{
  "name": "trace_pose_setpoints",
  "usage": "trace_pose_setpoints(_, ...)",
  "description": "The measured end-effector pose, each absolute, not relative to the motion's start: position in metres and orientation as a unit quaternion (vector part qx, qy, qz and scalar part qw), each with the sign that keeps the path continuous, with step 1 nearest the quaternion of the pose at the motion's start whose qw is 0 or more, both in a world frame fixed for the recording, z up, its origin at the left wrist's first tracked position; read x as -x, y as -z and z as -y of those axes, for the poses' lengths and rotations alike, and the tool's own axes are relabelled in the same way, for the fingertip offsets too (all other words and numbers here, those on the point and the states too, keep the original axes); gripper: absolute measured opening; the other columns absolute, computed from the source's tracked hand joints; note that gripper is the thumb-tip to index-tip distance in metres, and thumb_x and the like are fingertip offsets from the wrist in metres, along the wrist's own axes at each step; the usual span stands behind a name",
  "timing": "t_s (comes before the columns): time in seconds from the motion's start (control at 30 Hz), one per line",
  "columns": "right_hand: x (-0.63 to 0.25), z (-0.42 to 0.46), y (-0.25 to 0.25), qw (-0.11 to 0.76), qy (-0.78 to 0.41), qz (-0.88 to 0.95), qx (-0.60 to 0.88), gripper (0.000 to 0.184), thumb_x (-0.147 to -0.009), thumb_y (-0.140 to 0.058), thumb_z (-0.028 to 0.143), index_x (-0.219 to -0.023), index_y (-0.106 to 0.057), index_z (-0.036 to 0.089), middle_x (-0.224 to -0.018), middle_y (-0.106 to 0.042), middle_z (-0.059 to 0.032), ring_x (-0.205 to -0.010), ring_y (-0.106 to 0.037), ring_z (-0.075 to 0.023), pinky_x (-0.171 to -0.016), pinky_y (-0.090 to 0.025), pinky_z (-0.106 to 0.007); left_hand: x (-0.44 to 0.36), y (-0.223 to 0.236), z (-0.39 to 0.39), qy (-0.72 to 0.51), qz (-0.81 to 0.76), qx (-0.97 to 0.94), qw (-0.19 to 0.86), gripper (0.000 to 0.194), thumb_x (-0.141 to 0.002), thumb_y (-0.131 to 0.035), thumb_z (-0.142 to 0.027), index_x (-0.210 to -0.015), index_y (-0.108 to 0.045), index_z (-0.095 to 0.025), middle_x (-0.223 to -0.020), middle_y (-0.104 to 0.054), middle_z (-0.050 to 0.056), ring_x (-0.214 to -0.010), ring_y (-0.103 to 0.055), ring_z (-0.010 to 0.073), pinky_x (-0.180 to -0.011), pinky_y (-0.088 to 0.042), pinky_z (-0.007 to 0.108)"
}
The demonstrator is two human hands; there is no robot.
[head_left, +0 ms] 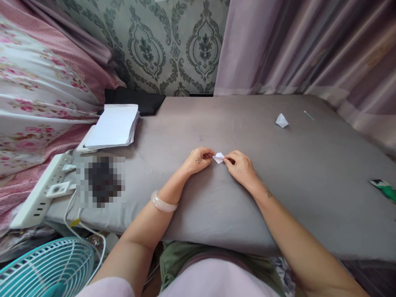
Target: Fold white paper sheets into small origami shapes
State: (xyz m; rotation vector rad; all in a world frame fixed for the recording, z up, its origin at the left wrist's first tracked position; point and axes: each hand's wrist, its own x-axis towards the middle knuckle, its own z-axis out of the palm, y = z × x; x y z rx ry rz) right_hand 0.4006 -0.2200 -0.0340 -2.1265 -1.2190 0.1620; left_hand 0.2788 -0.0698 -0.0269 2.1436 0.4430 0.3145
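Centrally, left hand [198, 160] and right hand [241, 166] pinched small folded paper [218, 159] at opposite edges; beyond it, sheet stack [114, 123] lay left, pointed paper piece [281, 121] right.

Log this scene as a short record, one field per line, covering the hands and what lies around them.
left hand: fingertips at the left edge of the small folded white paper
left hand: bangle on its wrist
right hand: pinches the right corner of the small folded white paper
surface: grey cover
far right: second folded paper, thin stick beyond it to the right
far left: stack of white sheets
near left: power strip, teal fan below
unclear: pixelated patch
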Motion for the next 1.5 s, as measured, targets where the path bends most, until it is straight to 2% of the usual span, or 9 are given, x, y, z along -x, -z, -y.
trace_pose_setpoints(0.13, -0.395, 0.224, 0.031, 0.297, -0.051, 0.491, 0.817, 0.021, -0.087, -0.05, 0.022, -0.09, -0.071, 0.021, -0.098, -0.066, -0.006, -0.078, -0.06, -0.0156, -0.075, -0.044, -0.029, -0.281, 0.028, 0.076, -0.157, -0.169, -0.884, 0.406, 0.01, -0.079, -0.062, -0.02, -0.083, -0.071, -0.016, -0.081, -0.064, 0.003, -0.069, -0.056, 0.0111, -0.068, -0.045, 0.022)
trace_pose_setpoints(0.3, -0.387, 0.228, 0.026, 0.261, -0.027, 0.496, 0.828, 0.023, -0.089, -0.05, 0.022, -0.101, -0.069, 0.022, -0.1, -0.066, -0.0066, -0.086, -0.061, -0.0185, -0.076, -0.043, -0.03, -0.282, 0.029, 0.076, -0.159, -0.148, -0.902, 0.372, 0.011, -0.083, -0.061, -0.02, -0.082, -0.072, -0.016, -0.081, -0.064, 0.004, -0.07, -0.058, 0.0114, -0.069, -0.044, 0.022)
trace_pose_setpoints(0.53, -0.381, 0.223, 0.023, 0.203, -0.018, 0.484, 0.851, 0.022, -0.092, -0.049, 0.029, -0.094, -0.07, 0.022, -0.101, -0.065, -0.0078, -0.085, -0.06, -0.0196, -0.067, -0.04, -0.03, -0.28, 0.027, 0.076, -0.147, -0.149, -0.903, 0.375, 0.012, -0.082, -0.064, -0.026, -0.083, -0.072, -0.018, -0.086, -0.066, 0.005, -0.075, -0.06, 0.0137, -0.071, -0.046, 0.023)
trace_pose_setpoints(0.73, -0.385, 0.22, 0.024, 0.227, -0.038, 0.466, 0.855, 0.025, -0.092, -0.047, 0.03, -0.088, -0.071, 0.023, -0.099, -0.065, -0.0057, -0.08, -0.059, -0.0172, -0.063, -0.037, -0.029, -0.283, 0.027, 0.077, -0.15, -0.16, -0.907, 0.359, 0.016, -0.086, -0.058, -0.023, -0.083, -0.072, -0.016, -0.083, -0.065, 0.005, -0.073, -0.059, 0.0132, -0.07, -0.045, 0.023)
trace_pose_setpoints(0.93, -0.39, 0.214, 0.022, 0.252, -0.056, 0.441, 0.859, 0.025, -0.09, -0.048, 0.028, -0.081, -0.07, 0.021, -0.094, -0.066, -0.0063, -0.079, -0.06, -0.0175, -0.066, -0.039, -0.028, -0.292, 0.029, 0.082, -0.145, -0.22, -0.908, 0.327, 0.017, -0.083, -0.058, -0.023, -0.079, -0.072, -0.015, -0.078, -0.064, 0.006, -0.067, -0.056, 0.0133, -0.068, -0.044, 0.025)
trace_pose_setpoints(1.23, -0.403, 0.202, 0.028, 0.285, -0.088, 0.408, 0.863, 0.021, -0.083, -0.055, 0.03, -0.07, -0.068, 0.02, -0.081, -0.064, -0.0067, -0.074, -0.059, -0.0179, -0.072, -0.043, -0.031, -0.3, 0.032, 0.082, -0.118, -0.262, -0.911, 0.295, 0.016, -0.082, -0.058, -0.025, -0.076, -0.067, -0.014, -0.079, -0.065, 0.008, -0.072, -0.058, 0.017, -0.073, -0.047, 0.03)
trace_pose_setpoints(1.5, -0.403, 0.201, 0.028, 0.259, -0.092, 0.412, 0.869, 0.023, -0.085, -0.05, 0.03, -0.075, -0.066, 0.017, -0.096, -0.055, -0.0107, -0.08, -0.059, -0.0182, -0.077, -0.046, -0.031, -0.297, 0.028, 0.091, -0.107, -0.281, -0.921, 0.249, 0.017, -0.086, -0.053, -0.029, -0.08, -0.062, -0.016, -0.086, -0.062, 0.009, -0.09, -0.058, 0.0222, -0.079, -0.047, 0.033)
